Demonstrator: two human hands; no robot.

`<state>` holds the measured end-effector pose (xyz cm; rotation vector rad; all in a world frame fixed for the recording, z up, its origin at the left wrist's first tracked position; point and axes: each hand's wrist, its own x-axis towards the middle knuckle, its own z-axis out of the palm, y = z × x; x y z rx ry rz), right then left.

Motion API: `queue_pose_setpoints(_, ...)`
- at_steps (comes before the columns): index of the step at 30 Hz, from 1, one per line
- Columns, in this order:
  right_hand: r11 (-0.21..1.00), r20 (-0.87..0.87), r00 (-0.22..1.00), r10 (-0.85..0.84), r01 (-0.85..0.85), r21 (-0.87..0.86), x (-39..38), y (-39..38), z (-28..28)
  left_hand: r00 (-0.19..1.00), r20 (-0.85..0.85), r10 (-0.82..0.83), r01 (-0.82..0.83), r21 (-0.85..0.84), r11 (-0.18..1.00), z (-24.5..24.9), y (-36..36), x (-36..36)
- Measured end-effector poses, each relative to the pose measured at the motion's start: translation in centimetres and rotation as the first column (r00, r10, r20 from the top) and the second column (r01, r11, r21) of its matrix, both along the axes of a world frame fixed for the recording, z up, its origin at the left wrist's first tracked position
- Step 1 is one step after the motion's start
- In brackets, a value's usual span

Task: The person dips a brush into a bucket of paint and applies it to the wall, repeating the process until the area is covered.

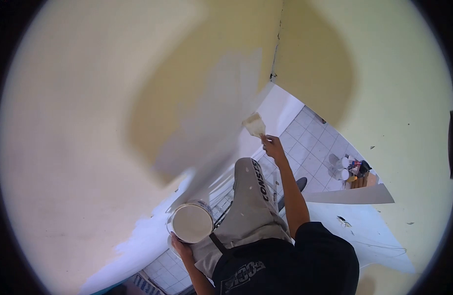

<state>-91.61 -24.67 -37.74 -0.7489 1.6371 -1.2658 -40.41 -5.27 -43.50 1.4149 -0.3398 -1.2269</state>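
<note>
A wide paintbrush (256, 124) is gripped by its handle in my right hand (272, 147), fingers closed. Its bristles point up and left, close to the yellow wall near the room's corner. Fresh pale grey paint (211, 103) covers an uneven patch of that wall beside the brush. Low on the left, my left hand (182, 248) is wrapped round the lower side of a paint bucket (192, 222). Off-white paint shows inside the bucket, which rests against my thigh in this view.
A dark crack (274, 54) runs down the corner between the two walls. Far below lies a tiled floor (312, 140), with white containers (342, 168) and assorted items beside a wooden piece (360, 182). Rungs or rails show beneath my legs. White paint (138, 243) covers the lower left wall.
</note>
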Motion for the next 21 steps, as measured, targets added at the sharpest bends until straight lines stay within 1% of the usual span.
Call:
queue_pose_setpoints(1,1.000,0.000,1.000,-0.004,0.004,-0.017,-0.5,0.7,0.7,0.997,-0.072,0.034,-0.033,0.022,0.999,-0.4,-0.4,0.2)
queue_pose_setpoints(2,0.999,0.001,1.000,-0.006,0.006,-0.032,-0.4,1.4,2.1,0.997,-0.050,0.058,-0.058,0.019,0.998,-0.4,-0.5,0.1)
queue_pose_setpoints(4,0.989,0.036,0.990,-0.135,0.136,-0.050,0.0,1.3,10.1,0.994,-0.007,0.111,-0.111,0.018,0.994,-0.2,-0.3,-0.2)
queue_pose_setpoints(5,0.983,0.049,0.995,-0.086,0.093,-0.155,-0.3,0.8,13.5,0.998,0.013,0.063,-0.062,-0.010,0.998,-1.2,0.1,0.6)
queue_pose_setpoints(6,0.965,0.055,0.998,-0.040,0.053,-0.258,-0.9,0.2,16.6,0.998,0.059,0.027,-0.027,-0.005,1.000,-0.8,0.1,0.5)
queue_pose_setpoints(7,0.952,0.051,0.998,0.031,-0.014,-0.306,-1.3,-0.5,19.8,0.994,0.105,-0.009,0.009,0.000,1.000,-0.1,0.2,0.1)
queue_pose_setpoints(8,0.932,0.044,0.994,0.103,-0.081,-0.354,-1.5,-1.1,21.9,0.988,0.150,-0.045,0.044,0.006,0.999,0.5,0.2,-0.2)
queue_pose_setpoints(11,0.923,0.005,0.989,0.148,-0.136,-0.360,-0.8,-3.1,23.0,0.987,0.157,-0.026,0.031,-0.030,0.999,1.1,0.1,-0.6)
queue_pose_setpoints(12,0.947,0.015,0.996,0.087,-0.079,-0.311,-0.4,-3.2,21.9,0.985,0.170,-0.015,0.019,-0.021,1.000,1.5,0.1,-0.9)
queue_pose_setpoints(14,0.975,0.016,0.999,-0.034,0.036,-0.220,0.5,-3.2,17.1,0.982,0.189,0.009,-0.007,-0.011,1.000,2.1,-0.3,-1.7)
queue_pose_setpoints(16,0.995,0.105,0.993,-0.050,0.059,-0.086,1.1,-2.6,11.3,0.992,0.127,-0.011,0.012,-0.010,1.000,1.9,-0.3,-1.8)
queue_pose_setpoints(18,1.000,0.129,0.992,0.004,-0.004,0.001,0.5,-1.6,5.0,0.995,0.088,-0.052,0.053,-0.012,0.998,1.3,-0.4,-0.6)
queue_pose_setpoints(20,0.994,-0.004,0.999,0.054,-0.053,0.097,-1.3,-0.6,-1.0,0.992,0.059,-0.109,0.110,-0.012,0.994,-0.3,0.2,0.9)
queue_pose_setpoints(21,0.987,-0.072,0.994,0.080,-0.069,0.143,-1.9,0.0,-1.2,0.996,0.032,-0.078,0.078,-0.006,0.997,0.0,0.7,0.8)
